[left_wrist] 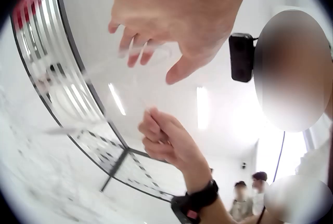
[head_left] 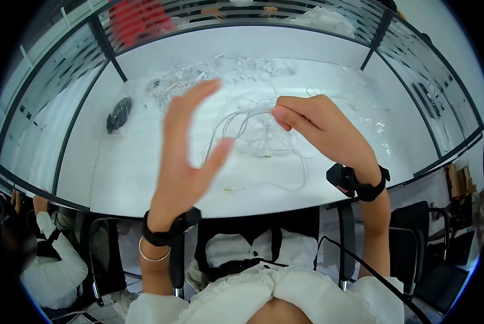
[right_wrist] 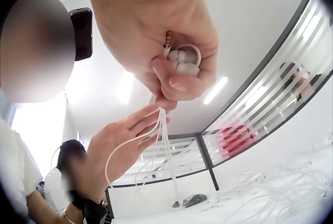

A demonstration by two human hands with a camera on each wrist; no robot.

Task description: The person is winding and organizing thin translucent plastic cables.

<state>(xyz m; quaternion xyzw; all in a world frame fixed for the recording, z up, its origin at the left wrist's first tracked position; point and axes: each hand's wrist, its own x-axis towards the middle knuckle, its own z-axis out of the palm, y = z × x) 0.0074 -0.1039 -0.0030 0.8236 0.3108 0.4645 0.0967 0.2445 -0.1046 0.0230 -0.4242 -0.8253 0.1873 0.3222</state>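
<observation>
My right hand (head_left: 325, 127) grips a bundle of thin white cables (head_left: 244, 112) above the table. In the right wrist view, white earphone pieces (right_wrist: 184, 62) and a metal audio plug (right_wrist: 167, 39) show inside its curled fingers, and strands (right_wrist: 165, 146) hang below the fingertips. My left hand (head_left: 182, 148) is raised to the left of the cables, its fingers and thumb spread apart. Under the bundle, more cable lies in loops on the table, and a gold-tipped plug (head_left: 229, 188) rests near the front edge.
A tangled heap of white cables (head_left: 182, 81) spreads along the back of the white table (head_left: 128, 186). At the left lies a bagged black cable (head_left: 119, 115), at the right clear plastic (head_left: 379, 127). Low partitions enclose the table; another person (head_left: 53, 264) sits at lower left.
</observation>
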